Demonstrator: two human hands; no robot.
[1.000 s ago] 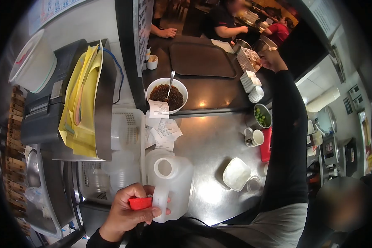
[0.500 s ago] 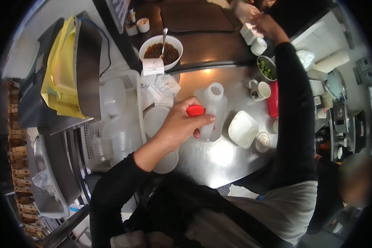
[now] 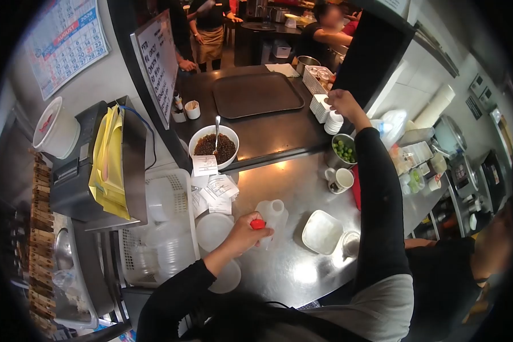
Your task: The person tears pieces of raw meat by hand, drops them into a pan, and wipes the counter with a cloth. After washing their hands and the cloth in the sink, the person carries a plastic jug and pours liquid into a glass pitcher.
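My left hand (image 3: 246, 233) is closed around the handle of a translucent plastic jug (image 3: 277, 219), which stands uncapped low over the steel counter. A red cap (image 3: 257, 224) shows between thumb and fingers of that same hand. Stretched far forward, my right hand (image 3: 345, 105) has its fingers drawn together above a stack of white square dishes (image 3: 319, 108); anything between them is too small to make out. Small white round cups (image 3: 333, 122) are stacked just below it. A white square dish (image 3: 322, 232) and a glass jar (image 3: 350, 244) sit right of the jug.
A bowl of dark sauce (image 3: 229, 133) with a spoon, paper receipts (image 3: 218, 191) and round lids (image 3: 214, 231) lie to the left. Beyond is a brown tray (image 3: 258, 95). Green limes (image 3: 343, 149) and white mugs (image 3: 342, 180) stand right. A co-worker (image 3: 444, 285) is at right.
The view has tilted up, bringing the far counter and people behind it into sight. My left hand still grips the jug and cap; my right hand stays by the stacked dishes.
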